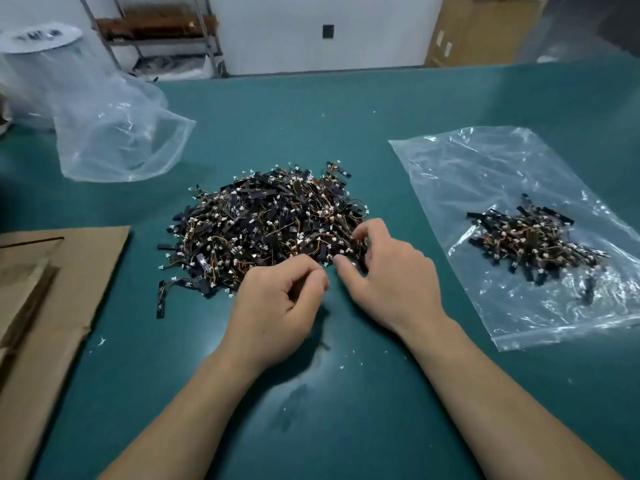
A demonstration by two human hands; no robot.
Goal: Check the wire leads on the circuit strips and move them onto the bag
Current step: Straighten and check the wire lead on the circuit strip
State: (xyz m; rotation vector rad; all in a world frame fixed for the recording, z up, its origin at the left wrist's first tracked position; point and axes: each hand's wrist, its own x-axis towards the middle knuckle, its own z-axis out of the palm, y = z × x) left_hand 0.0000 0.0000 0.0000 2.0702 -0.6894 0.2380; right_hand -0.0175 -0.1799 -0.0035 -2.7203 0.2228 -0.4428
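Observation:
A big heap of black circuit strips [266, 226] with orange wires and white plugs lies mid-table. To the right, a flat clear bag [485, 161] carries a smaller heap of strips [533, 240]. My left hand [277, 306] sits at the big heap's near edge, its fingers curled in and the thumb tip against the index finger; whether it holds anything is hidden. My right hand [391, 275] reaches into the heap's near right edge with bent fingers resting on strips. Its thumb is held apart, pointing left.
The table is covered by a green mat [346, 410] dotted with small white scraps. Flattened cardboard [52, 306] lies at the left edge. A crumpled clear bag [117, 140] and a wrapped white reel [41, 39] sit at the back left.

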